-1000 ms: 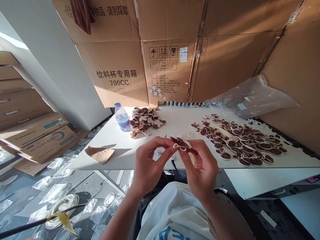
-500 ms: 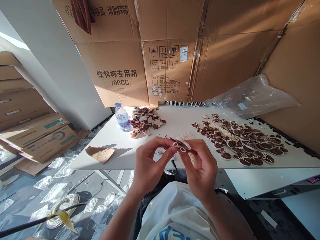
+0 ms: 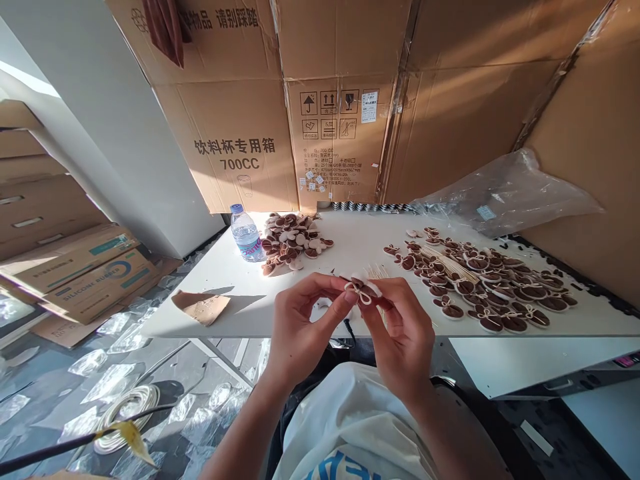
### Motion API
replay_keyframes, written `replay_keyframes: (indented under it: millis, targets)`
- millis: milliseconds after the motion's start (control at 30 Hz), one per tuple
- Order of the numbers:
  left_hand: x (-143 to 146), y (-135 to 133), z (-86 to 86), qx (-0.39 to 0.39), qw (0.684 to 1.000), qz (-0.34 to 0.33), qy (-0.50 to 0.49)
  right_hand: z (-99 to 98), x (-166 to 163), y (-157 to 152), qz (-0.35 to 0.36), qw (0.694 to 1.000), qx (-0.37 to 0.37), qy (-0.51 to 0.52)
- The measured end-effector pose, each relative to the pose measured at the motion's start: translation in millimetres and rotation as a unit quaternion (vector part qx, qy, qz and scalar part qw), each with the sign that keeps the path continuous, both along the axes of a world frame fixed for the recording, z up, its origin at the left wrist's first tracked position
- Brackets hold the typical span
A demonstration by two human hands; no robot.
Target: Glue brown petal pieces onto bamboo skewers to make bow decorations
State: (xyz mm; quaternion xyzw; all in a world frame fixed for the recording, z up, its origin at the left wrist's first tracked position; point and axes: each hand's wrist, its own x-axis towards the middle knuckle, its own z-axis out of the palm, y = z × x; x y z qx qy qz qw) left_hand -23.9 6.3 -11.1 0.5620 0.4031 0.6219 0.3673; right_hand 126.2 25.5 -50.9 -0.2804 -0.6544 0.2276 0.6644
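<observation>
Above the near edge of the white table [image 3: 240, 293], both my hands hold a small brown and cream bow-shaped piece [image 3: 361, 285] with a thin cream cord looped on it. My left hand [image 3: 300, 330] pinches its left side with thumb and forefinger. My right hand [image 3: 403, 333] pinches its right side. Behind my right hand lies a bundle of thin cream cords [image 3: 376, 272]. Several finished bow pieces [image 3: 480, 283] are spread over the table's right half. A heap of loose brown and cream pieces [image 3: 293, 243] lies at the back left.
A water bottle [image 3: 246, 233] stands beside the heap. A brown paper scrap [image 3: 200, 307] lies near the table's left front. A clear plastic bag [image 3: 505, 190] rests at the back right. Cardboard boxes [image 3: 240, 133] wall the back. Plastic wrappers and a cord coil [image 3: 125, 407] litter the floor.
The bow piece has turned a little between my fingertips, showing more of its cream side. My hands have stayed where they were.
</observation>
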Motion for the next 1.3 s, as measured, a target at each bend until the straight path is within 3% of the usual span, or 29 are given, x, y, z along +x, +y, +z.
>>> replay_keyframes:
  millis: [667,900,1100,1300]
  targets:
    - [17,-8,-3.4,-0.025,0.997,0.035,-0.069,-3.0,-6,-4,0.019,1.000,0.011,0.021]
    - [9,-7,3.1,-0.036,0.999,0.012,-0.020,1.9,-4,-6,0.042,0.994,-0.078,0.062]
    - [-11,-3,6.2,0.021,0.996,0.090,-0.005,5.7,8,-2,0.050,0.988,-0.134,0.051]
    - [-13,-2,9.7,-0.019,0.994,-0.028,0.102,11.4,14,-8,0.102,0.976,-0.191,-0.012]
